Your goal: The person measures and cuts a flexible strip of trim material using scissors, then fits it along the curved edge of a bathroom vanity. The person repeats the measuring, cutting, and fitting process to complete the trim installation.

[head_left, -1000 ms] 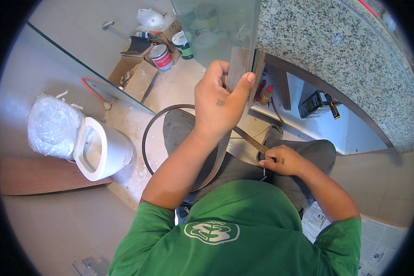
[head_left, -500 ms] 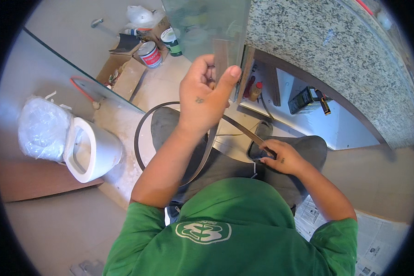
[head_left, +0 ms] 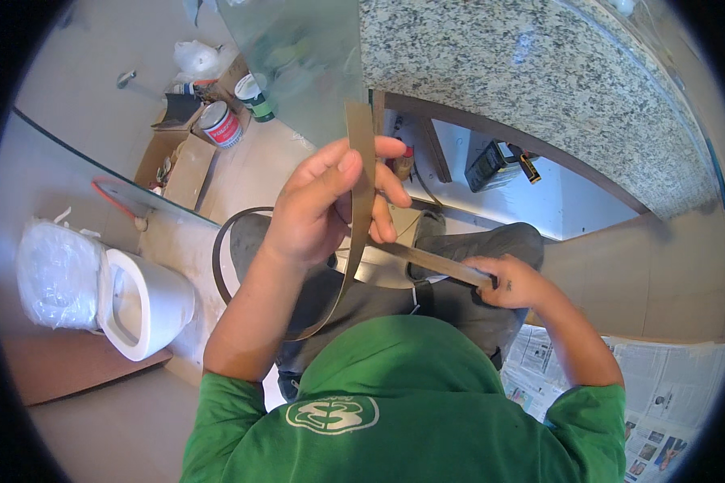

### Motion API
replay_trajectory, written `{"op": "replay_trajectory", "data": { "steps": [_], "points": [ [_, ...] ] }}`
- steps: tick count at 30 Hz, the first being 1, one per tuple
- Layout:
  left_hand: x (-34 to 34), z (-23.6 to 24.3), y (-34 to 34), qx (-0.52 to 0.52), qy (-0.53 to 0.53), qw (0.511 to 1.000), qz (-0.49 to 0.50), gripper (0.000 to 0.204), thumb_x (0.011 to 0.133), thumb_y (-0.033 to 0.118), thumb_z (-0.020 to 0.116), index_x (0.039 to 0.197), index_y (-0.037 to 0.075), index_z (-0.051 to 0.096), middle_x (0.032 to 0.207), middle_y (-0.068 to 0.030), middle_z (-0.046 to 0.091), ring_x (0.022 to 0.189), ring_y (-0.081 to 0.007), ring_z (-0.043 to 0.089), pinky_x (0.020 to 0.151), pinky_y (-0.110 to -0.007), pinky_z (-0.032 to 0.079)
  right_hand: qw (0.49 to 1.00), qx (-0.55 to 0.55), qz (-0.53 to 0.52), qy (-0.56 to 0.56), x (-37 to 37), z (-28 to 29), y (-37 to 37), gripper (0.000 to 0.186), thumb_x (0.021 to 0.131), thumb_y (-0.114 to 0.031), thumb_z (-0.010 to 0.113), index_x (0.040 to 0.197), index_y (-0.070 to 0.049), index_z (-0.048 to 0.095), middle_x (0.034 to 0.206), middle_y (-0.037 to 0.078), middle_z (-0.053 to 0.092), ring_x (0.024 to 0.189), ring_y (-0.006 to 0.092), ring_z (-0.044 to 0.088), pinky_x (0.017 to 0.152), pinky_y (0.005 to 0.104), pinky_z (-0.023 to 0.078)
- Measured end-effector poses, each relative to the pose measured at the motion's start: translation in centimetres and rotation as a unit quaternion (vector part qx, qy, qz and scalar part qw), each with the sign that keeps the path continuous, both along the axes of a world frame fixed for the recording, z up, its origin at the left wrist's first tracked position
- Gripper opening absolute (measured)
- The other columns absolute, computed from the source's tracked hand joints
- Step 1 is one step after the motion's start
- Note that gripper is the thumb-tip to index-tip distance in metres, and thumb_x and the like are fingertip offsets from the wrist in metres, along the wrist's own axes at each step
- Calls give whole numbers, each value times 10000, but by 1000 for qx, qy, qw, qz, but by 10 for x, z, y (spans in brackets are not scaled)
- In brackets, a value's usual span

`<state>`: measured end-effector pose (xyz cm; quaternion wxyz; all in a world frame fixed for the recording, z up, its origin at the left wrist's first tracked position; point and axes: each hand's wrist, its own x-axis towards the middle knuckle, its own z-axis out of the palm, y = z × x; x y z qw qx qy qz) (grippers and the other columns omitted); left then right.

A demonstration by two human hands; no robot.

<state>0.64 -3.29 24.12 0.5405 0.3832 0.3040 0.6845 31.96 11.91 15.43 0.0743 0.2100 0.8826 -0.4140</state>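
A long brown strip of edge banding [head_left: 361,161] runs through both of my hands and curls in a loop over my lap. My left hand [head_left: 314,201] is raised in front of me, palm side showing, and holds the strip between thumb and fingers. The strip's free end sticks up above that hand. Lower and to the right, my right hand [head_left: 507,282] grips another stretch of the strip over my right thigh. Its fingertips are mostly hidden under the hand.
Ahead is a speckled stone counter [head_left: 532,88] over an open cabinet holding a dark can [head_left: 491,167]. A glass panel [head_left: 306,64] stands beside it. Left are a toilet [head_left: 149,306], a cardboard box [head_left: 189,173] and paint cans [head_left: 221,125]. Newspaper [head_left: 660,402] covers the floor at right.
My left hand has turned its palm toward me, spread its fingers and come lower and left, still with the strip. My right hand has shifted slightly right along with its stretch. The view has swung right.
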Motion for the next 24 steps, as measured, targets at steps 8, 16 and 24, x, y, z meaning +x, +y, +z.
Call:
{"op": "replay_trajectory", "data": {
  "steps": [8,16,24],
  "points": [
    [16,-10,12,-33,68,996,38,403,948,247,708,1205,-18,549,829,-77,646,600,-134,617,536,-256,517,992,-19,22,-127,41,3,-12,540,770,-181,673,1309,-195,627,853,188,703,769,371,684,704,475,535],
    [41,-24,20,-70,133,986,68,459,925,304,742,1208,-8,561,728,-36,579,538,-98,550,466,-228,457,973,82,-19,-215,48,9,-28,398,779,-101,650,1177,-112,642,972,178,700,971,394,681,797,508,542],
    [35,6,11,-56,227,972,-7,600,1023,424,558,1378,-53,487,883,-128,645,617,-146,611,556,-243,497,975,134,-109,-139,75,-20,-24,464,758,-35,620,1222,-46,639,1120,182,683,1099,368,649,895,472,529]
  ]
}}
